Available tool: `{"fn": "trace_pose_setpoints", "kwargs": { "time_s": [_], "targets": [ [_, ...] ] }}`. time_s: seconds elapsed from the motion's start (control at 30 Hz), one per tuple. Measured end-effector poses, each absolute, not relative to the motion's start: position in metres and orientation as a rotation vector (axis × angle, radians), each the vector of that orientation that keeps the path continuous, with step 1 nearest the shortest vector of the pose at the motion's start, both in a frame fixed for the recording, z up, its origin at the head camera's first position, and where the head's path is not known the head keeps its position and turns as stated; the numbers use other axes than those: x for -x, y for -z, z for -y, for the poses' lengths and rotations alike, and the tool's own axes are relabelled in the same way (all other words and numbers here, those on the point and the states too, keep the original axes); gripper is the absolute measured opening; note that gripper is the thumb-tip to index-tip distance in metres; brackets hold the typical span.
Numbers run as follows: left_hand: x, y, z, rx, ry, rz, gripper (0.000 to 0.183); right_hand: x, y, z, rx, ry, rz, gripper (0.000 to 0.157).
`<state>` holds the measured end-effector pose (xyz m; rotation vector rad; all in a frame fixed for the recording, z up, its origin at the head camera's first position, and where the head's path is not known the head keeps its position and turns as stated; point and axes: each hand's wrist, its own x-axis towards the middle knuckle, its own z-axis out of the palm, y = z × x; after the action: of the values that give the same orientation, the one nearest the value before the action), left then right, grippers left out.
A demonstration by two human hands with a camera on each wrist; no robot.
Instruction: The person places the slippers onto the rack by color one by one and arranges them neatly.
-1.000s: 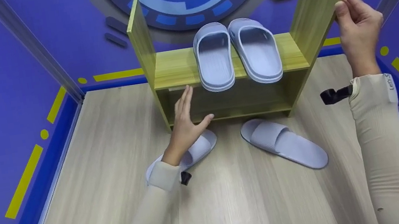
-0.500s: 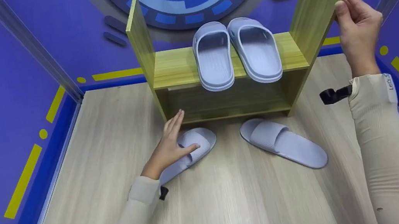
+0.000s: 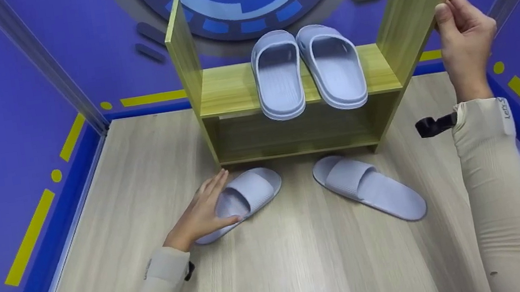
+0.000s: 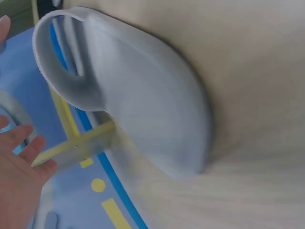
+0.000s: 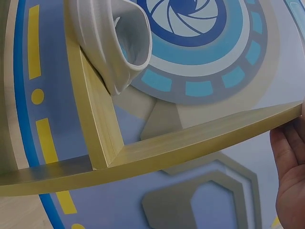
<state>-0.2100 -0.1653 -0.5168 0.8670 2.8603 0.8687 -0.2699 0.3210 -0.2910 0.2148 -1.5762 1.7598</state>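
My left hand (image 3: 201,214) hovers over the left slide sandal (image 3: 254,187) on the floor, fingers extended and thumb spread. In the left wrist view this grey slide (image 4: 143,90) lies beyond the spread fingers (image 4: 21,143). With thumb and fingers my right hand (image 3: 467,38) pinches the front edge of the shoe rack's right side panel (image 3: 407,18). The right wrist view shows those fingers at the end of the panel (image 5: 214,136). A second slide (image 3: 370,186) rests on the floor, angled to the right. Two grey clogs (image 3: 279,77) stand side by side on the rack's upper shelf (image 3: 229,86).
The wooden rack's lower shelf (image 3: 296,153) sits low, just behind the slides. A blue patterned wall (image 3: 98,46) rises behind the rack, with side walls left and right. Pale wood-look floor (image 3: 278,276) spreads in front.
My left hand has moved down and to the left, from in front of the rack to over the left slide. The right hand keeps its grip on the panel.
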Motion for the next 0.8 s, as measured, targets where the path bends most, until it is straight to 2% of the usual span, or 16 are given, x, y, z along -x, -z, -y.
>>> {"fn": "trace_pose_setpoints", "kwargs": {
  "time_s": [0.8],
  "targets": [
    [0.2,0.543,0.198,-0.689,-0.726,-2.789,0.112,0.272,0.292,-0.322,-0.202,-1.79,1.553,0.028]
  ]
}}
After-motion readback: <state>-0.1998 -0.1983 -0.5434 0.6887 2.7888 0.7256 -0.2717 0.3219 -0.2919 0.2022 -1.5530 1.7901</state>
